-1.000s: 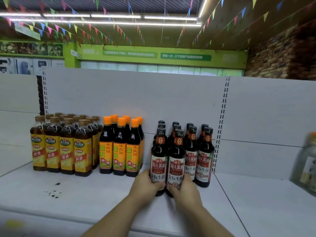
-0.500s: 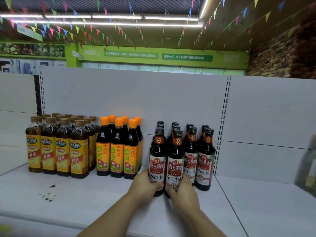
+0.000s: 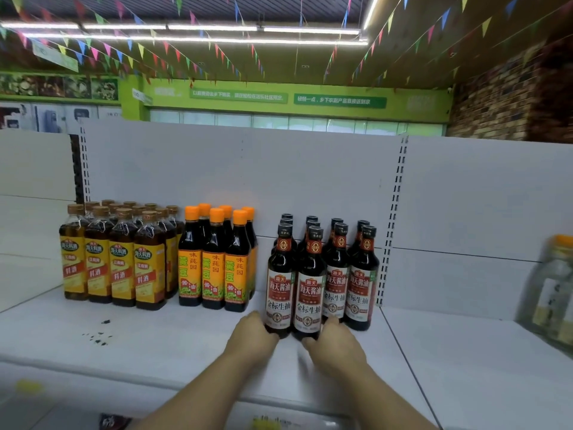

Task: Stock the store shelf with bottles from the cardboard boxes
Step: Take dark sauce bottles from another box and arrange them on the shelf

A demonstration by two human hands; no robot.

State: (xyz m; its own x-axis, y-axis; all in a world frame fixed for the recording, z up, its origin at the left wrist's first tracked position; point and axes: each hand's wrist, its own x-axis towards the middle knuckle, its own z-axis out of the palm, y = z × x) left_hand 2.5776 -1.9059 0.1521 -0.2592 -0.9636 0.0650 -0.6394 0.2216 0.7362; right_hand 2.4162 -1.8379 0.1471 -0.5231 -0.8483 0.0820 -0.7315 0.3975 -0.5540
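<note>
Squaring up: we held bases low, for steadiness.
Left grip [image 3: 252, 339]: clasped left soy bottle [image 3: 280, 287].
Right grip [image 3: 336, 347]: clasped right soy bottle [image 3: 310, 294].

Single head-worn wide-angle camera: facing forward, tilting down, sitting near white metal store shelf [image 3: 161, 349]; catching coloured pennant bunting [image 3: 141, 50] overhead.

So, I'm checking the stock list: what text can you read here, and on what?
"海天酱油": black-capped bottles
"金标生抽": same bottles, lower on the label
"味苑园": orange-capped bottles
"黄豆" and "酱油": same bottles
"海天料酒": brown-capped bottles
"江南黄" and "料酒": same bottles
"轻轻一点,乡下农副产品直接送到家": right green sign
Left green sign, jar label, small print: too blurred to read.
</note>
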